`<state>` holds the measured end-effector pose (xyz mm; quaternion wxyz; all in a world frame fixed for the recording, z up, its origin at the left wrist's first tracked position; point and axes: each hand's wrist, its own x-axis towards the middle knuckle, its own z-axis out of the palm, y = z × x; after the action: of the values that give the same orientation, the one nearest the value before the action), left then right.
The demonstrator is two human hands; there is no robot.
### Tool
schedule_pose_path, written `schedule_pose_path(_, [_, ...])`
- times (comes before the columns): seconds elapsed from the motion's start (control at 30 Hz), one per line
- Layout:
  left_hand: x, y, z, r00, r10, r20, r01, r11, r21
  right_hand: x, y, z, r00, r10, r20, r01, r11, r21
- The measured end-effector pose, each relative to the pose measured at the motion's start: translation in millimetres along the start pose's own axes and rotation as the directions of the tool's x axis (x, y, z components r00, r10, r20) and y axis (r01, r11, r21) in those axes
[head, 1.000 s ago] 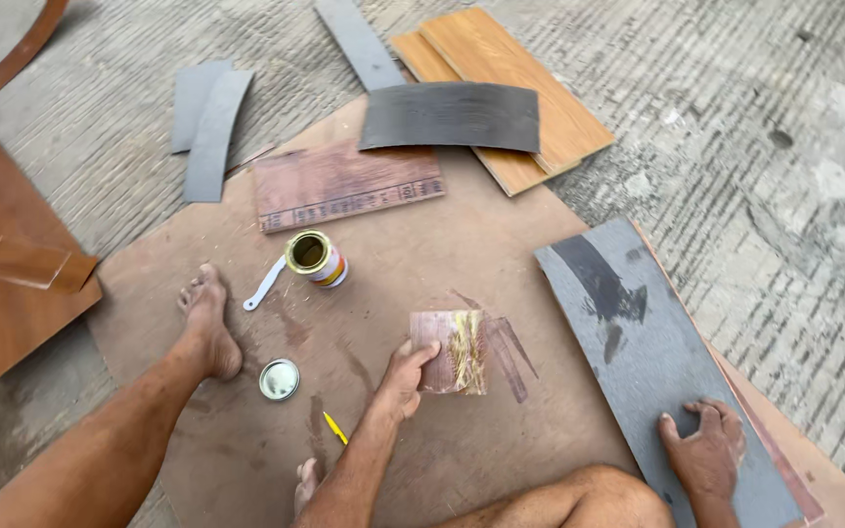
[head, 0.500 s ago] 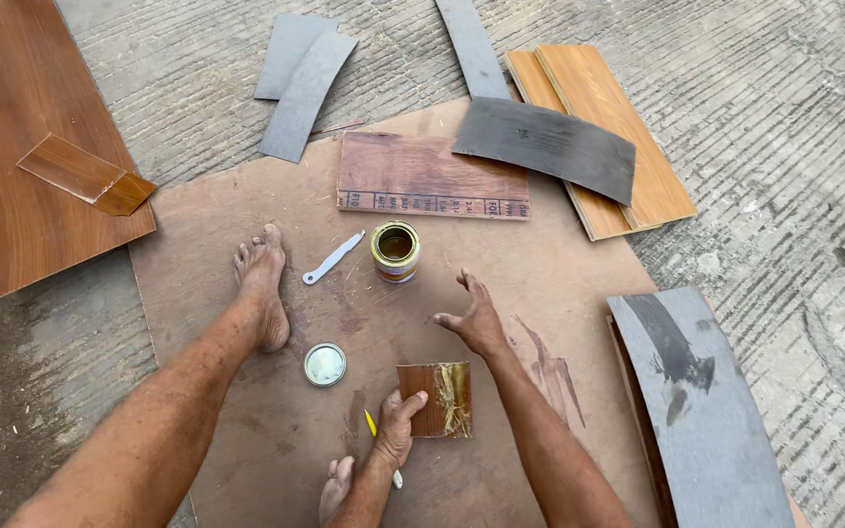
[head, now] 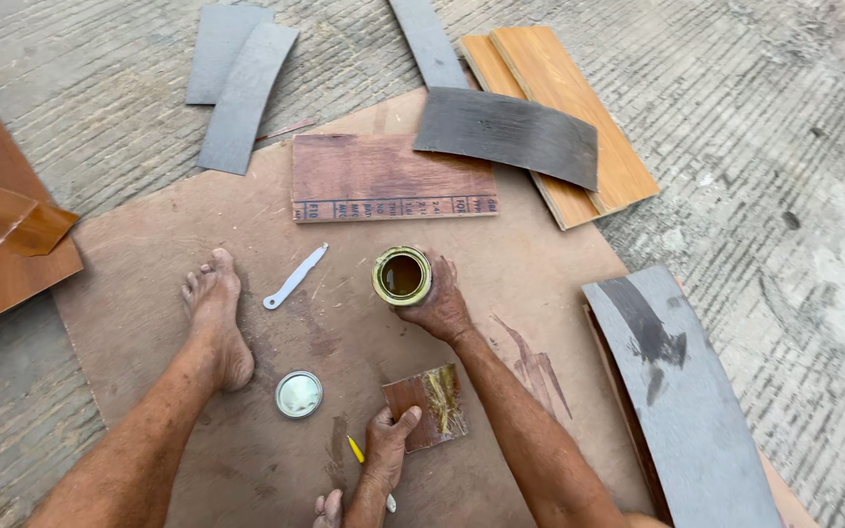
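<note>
- Right hand (head: 435, 301): fingers wrapped round the side of an open tin can (head: 402, 276); can stands upright on the brown board (head: 540, 254), approx. mid-board, dark liquid seen inside.
- Left hand (head: 383, 445): a small wood piece (head: 426, 407) is pinched at its left edge, thumb on top, other fingers curled beneath; piece lies low over the board, smeared w/ yellowish glue on its right half.
- Whether the wood piece rests flat on the board or is lifted slightly can't be told.
- Round metal lid (head: 298, 394) lies flat on the board, just left of the left hand, near a bare foot (head: 215, 323).
- White opener-like tool (head: 294, 277) lies btw. the foot and the can, apart from both.
- Yellow pencil (head: 356, 449) is partly hidden beside the left wrist.
- Reddish plank (head: 391, 178) lies beyond the can, near the board's far edge.
- Dark grey curved sheet (head: 506, 132) rests across light wooden planks (head: 579, 108), upper right.
- Grey sheet (head: 682, 391) lies at the right, overlapping the board edge; more grey strips (head: 237, 78) on the concrete floor (head: 784, 147), upper left.
</note>
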<state>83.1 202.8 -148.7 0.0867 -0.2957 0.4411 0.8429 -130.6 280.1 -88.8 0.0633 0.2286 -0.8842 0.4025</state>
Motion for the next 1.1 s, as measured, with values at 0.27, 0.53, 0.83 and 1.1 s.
schedule_pose_path(0.27, [-7.7,-37.6,4.9,0.994,0.105,0.005,-0.105,0.994,-0.033,-183.1,50.4,-277.7,0.982,-0.111,-0.154,-0.007,0.791,-0.612])
schedule_pose_path(0.53, [-19.4,-34.7,72.2,0.97,0.169,0.173,-0.233,0.845,0.481,-323.7,79.3,-449.0,0.981,0.016,-0.191,-0.178,0.455,-0.873])
schedule_pose_path(0.83, [-56.2,1.8,260.3,0.777,0.171,0.606,-0.628,0.279,0.727,-368.5,86.3,-496.2,0.972,-0.022,-0.236,-0.221,0.275,-0.936])
schedule_pose_path(1.1, [-75.0,-8.3,359.8,0.43,0.243,0.87,-0.903,0.105,0.417,-356.0,80.0,-494.3,0.963,-0.085,-0.255,-0.224,0.276,-0.935])
